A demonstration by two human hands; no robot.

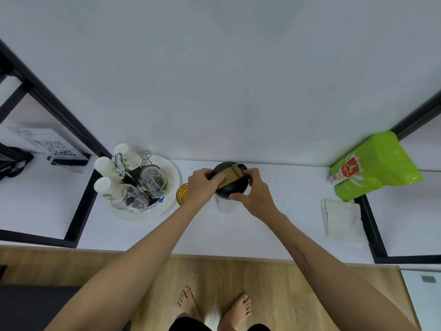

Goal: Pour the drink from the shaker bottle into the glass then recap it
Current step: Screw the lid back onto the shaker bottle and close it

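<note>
The shaker bottle (pixel 225 204) stands upright on the white counter, with a clear body and a black lid (pixel 230 185) that carries a tan flip cap (pixel 230 176). My left hand (pixel 200 187) grips the lid's left side, its fingers on the tan cap. My right hand (pixel 255 192) holds the lid's right and front rim. Just left of the bottle, partly hidden behind my left hand, stands a glass (pixel 181 193) with an amber drink in it.
A white tray (pixel 171 173) at the left holds upturned glasses (pixel 128 199) and paper cups (pixel 105 167). A green bag (pixel 374 166) and a folded cloth (pixel 341 219) lie at the right. Black shelf frames (pixel 81 211) flank the counter. A QR-code sign (pixel 55 146) stands far left.
</note>
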